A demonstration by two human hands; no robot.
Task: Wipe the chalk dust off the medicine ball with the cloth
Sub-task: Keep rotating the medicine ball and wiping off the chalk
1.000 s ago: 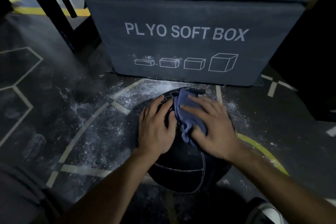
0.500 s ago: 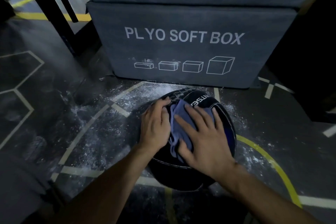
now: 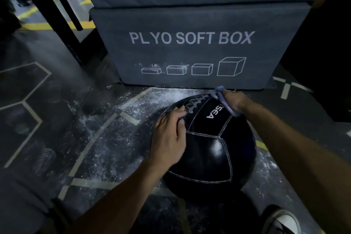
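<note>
A: Nearest the camera, a shoe [image 3: 281,220] sits at the bottom right, and both forearms reach forward over the floor [image 3: 57,119]. What holds the medicine ball [image 3: 209,150] in place?

B: Only the left hand [image 3: 169,135]. It lies flat on the ball's left flank, fingers straight and slightly spread, tips touching the laced seam near the top. Nothing is curled round the ball, and the ball rests on the floor just in front of the lower of 2 stacked plyo boxes [image 3: 190,43].

A: And the far side?

B: The right hand [image 3: 232,100] is at the ball's upper far edge, holding the cloth [image 3: 221,94] against it. The fingers wrap over the crest out of sight, so whether they pinch or press flat cannot be told. Blue cloth bunches out beside and below the hand.

A: So what could go wrong?

B: Likely 3 things. A hard stroke on that far edge could roll the ball, since an open palm is a weak brake. The bunched cloth may slip from the hand or wipe with too little surface. And loose chalk dust [image 3: 133,104] lies thick on the floor round the ball, so any rolling would probably pick it up on the cleaned leather.
</note>
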